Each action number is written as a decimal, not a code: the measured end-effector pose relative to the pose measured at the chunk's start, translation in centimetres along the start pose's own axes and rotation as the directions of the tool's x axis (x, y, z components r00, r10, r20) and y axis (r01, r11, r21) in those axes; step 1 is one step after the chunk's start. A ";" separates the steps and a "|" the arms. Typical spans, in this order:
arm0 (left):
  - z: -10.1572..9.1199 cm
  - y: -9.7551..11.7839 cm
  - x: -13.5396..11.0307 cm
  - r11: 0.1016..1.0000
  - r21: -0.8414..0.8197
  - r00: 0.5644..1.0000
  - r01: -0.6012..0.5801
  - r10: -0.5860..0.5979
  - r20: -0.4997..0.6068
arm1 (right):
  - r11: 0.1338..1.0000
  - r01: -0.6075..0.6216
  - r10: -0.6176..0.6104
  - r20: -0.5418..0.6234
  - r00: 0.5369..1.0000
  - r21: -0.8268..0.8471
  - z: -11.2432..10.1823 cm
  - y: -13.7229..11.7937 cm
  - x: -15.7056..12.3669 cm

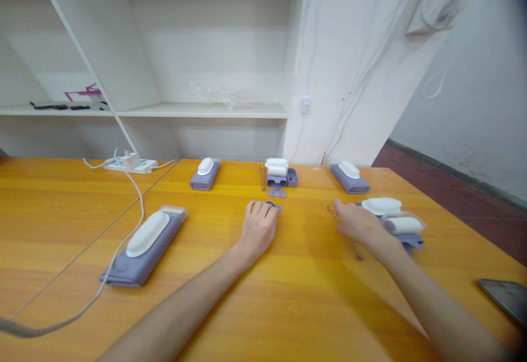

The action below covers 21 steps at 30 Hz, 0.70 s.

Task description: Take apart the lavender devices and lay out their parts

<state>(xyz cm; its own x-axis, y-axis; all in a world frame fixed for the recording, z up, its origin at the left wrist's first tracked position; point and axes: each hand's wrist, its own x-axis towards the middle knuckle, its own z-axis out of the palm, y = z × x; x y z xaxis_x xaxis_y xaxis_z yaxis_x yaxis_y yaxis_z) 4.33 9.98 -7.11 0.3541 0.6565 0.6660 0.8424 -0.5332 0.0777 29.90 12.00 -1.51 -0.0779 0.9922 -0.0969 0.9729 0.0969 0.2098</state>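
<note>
Small purple part (279,209), one, is located on the worktop (296,296) at the curled left hand (260,219); one thin coil (331,209) is seen at the right hand (354,221); neither hand's grip can be judged; three white-topped units (145,244) are counted.

No text, number or sign can be read here. On the purple case (153,254) at the lower left of the frame, a round mark (122,267) is visible, but too faint to tell.
</note>
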 end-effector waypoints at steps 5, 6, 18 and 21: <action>-0.1 0.0 0.1 1.000 0.004 1.000 -0.015 0.015 -0.022 | 0.999 -0.035 0.035 0.011 0.999 0.002 0.2 0.5 -0.3; -0.1 0.0 0.1 1.000 0.001 0.999 -0.019 0.019 -0.030 | 0.999 -0.054 0.054 0.010 0.999 -0.009 0.2 0.5 -0.4; -0.2 0.1 -0.4 0.978 -0.035 0.955 -0.204 0.191 -0.227 | 0.959 0.267 -0.238 -0.241 0.941 0.097 -1.3 -3.5 -1.9; -0.1 0.1 -0.4 0.991 -0.057 0.969 -0.117 0.102 -0.225 | 0.855 0.482 -0.400 -0.347 0.848 0.192 -0.9 -5.1 -2.4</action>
<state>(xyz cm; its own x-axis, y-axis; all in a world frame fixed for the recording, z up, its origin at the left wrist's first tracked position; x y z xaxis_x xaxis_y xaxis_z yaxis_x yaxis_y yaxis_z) 4.26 9.60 -7.24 0.3377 0.4620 0.8201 0.7707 -0.6359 0.0409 24.92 9.20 -1.48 -0.5310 0.8299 0.1709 0.8360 0.5460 -0.0541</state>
